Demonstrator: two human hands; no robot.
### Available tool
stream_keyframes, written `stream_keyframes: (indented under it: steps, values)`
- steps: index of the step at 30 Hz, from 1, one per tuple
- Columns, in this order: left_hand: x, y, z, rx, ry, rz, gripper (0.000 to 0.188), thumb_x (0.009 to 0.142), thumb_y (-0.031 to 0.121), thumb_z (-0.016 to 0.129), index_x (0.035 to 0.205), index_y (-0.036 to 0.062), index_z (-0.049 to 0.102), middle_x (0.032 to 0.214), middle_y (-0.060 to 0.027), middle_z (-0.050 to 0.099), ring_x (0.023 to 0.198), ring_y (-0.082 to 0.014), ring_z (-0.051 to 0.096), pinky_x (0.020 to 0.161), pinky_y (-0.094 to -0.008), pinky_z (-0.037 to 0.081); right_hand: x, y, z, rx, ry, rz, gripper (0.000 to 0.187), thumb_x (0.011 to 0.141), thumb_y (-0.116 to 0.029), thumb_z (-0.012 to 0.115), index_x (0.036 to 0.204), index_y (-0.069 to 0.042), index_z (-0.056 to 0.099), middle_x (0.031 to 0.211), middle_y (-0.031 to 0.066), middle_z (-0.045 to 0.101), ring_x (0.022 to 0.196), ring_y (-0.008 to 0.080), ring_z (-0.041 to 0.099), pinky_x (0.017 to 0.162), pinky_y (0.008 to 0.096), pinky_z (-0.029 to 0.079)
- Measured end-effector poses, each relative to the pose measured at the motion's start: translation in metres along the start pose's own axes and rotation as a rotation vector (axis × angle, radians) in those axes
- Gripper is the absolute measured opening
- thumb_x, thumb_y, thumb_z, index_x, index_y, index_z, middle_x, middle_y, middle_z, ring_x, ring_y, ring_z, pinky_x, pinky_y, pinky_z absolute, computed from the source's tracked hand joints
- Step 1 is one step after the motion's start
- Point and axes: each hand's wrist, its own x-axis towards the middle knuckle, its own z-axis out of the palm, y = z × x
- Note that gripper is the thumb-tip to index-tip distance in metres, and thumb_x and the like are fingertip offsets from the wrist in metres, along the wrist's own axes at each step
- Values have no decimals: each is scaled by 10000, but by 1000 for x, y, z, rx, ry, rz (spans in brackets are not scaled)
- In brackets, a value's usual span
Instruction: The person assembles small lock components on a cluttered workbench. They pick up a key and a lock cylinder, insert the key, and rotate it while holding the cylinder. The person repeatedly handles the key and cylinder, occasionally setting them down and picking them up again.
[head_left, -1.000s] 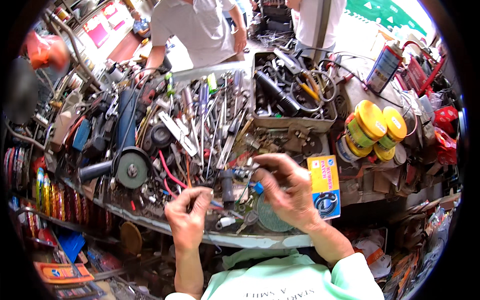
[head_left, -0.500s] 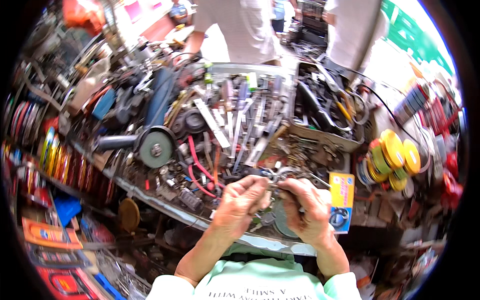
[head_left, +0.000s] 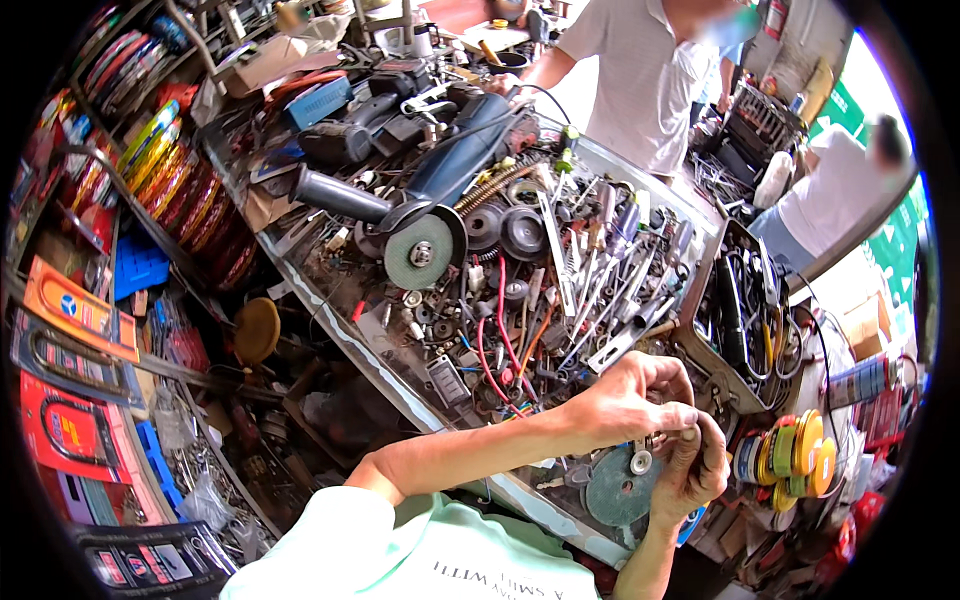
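My left hand (head_left: 640, 398) reaches across from the left, its thumb and forefinger pinched together. Its fingertips meet those of my right hand (head_left: 692, 472), which is closed with curled, darkened fingers. What they pinch, if anything, is too small and hidden to name. Just below the fingers, a small round metal piece (head_left: 641, 462) shows over a green grinding disc (head_left: 612, 495) near the bench's front edge; I cannot tell whether a hand touches this piece. An angle grinder (head_left: 440, 190) with a green disc lies on the bench to the left of my hands.
Tools and loose parts cover the bench (head_left: 385, 370). A metal tray (head_left: 745, 330) of tools sits to the right, with yellow-lidded containers (head_left: 803, 445) nearby. Rolls of coloured tape (head_left: 170, 160) and packaged goods (head_left: 70, 425) line the left. A person in a pale shirt (head_left: 635, 75) stands across the bench.
The view has turned, so the bench now slants and the grinder appears nearer the middle. My hands show further right and lower, still close together at the fingertips.
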Motion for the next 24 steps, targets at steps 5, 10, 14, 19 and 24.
stream_keyframes:
  steps: [5, 10, 14, 19, 24]
  values:
    - [12, -14, -10, -116, -2, -62, 139, 804, 88, 701, 871, 3, 613, 752, -14, 627, 710, -57, 564, 649, -221, 460, 1, 4, 1, -77, -30, 26, 128, 906, -62, 605, 956, 53, 630, 685, 65, 629, 506, 75, 546, 472, 193, 417]
    - [13, -12, -18, 265, 136, 64, 92, 765, 55, 670, 818, -7, 629, 733, -40, 640, 658, -66, 576, 591, -228, 479, 4, 6, 9, -132, -96, 69, 112, 896, -52, 614, 956, 41, 635, 684, 49, 630, 504, 63, 543, 463, 190, 414]
    - [14, -19, -16, 153, 148, 43, 85, 760, 62, 665, 790, -13, 641, 689, -36, 635, 629, -66, 576, 588, -228, 485, 1, 11, 8, -95, -63, 122, 107, 899, -42, 607, 970, 34, 634, 694, 35, 635, 513, 54, 541, 464, 188, 419]
    - [8, -12, -21, 587, 407, 112, 97, 762, 101, 656, 801, 13, 644, 703, -87, 655, 626, -143, 628, 602, -285, 504, 4, 10, 9, -40, 10, 195, 122, 911, -61, 599, 982, 32, 631, 673, 43, 632, 517, 49, 540, 453, 183, 423]
    - [8, -31, -19, 1040, 496, 277, 147, 754, 166, 658, 803, 29, 640, 769, -135, 631, 683, -324, 632, 625, -388, 506, 5, 12, 7, -55, 12, 214, 142, 909, -93, 617, 971, 33, 635, 662, 36, 618, 512, 47, 531, 449, 181, 420]
